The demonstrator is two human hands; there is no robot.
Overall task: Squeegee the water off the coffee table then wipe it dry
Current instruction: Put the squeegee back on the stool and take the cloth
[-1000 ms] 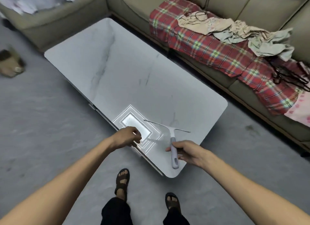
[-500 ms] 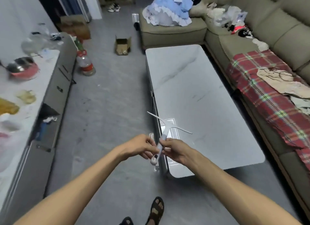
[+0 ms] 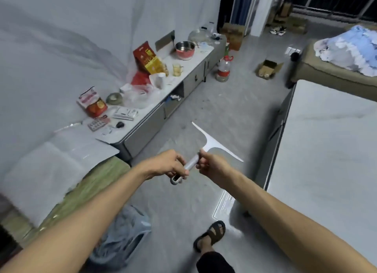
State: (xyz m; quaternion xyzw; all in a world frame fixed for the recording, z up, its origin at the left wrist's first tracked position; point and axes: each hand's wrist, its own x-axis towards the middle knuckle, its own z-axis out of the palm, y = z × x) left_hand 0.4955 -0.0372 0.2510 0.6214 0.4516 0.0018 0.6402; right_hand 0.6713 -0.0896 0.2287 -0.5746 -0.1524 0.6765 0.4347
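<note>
A white squeegee (image 3: pixel 212 142) with a grey handle hangs in the air over the floor, left of the coffee table. My left hand (image 3: pixel 168 166) grips the lower end of the handle. My right hand (image 3: pixel 212 166) pinches the handle just under the blade. The blade points up and away from me. The pale marble coffee table (image 3: pixel 326 160) fills the right side of the view, apart from both hands. No cloth shows near the table.
A long low cabinet (image 3: pixel 155 117) crowded with boxes, bags and a pot runs along the left wall. A crumpled blue plastic bag (image 3: pixel 122 234) lies on the floor by my sandalled foot (image 3: pixel 211 235). A sofa end (image 3: pixel 334 69) with laundry stands behind the table.
My view has swung left from the table and sofa toward the cabinet wall. The squeegee left the tabletop, and my left hand joined the right on its handle.
</note>
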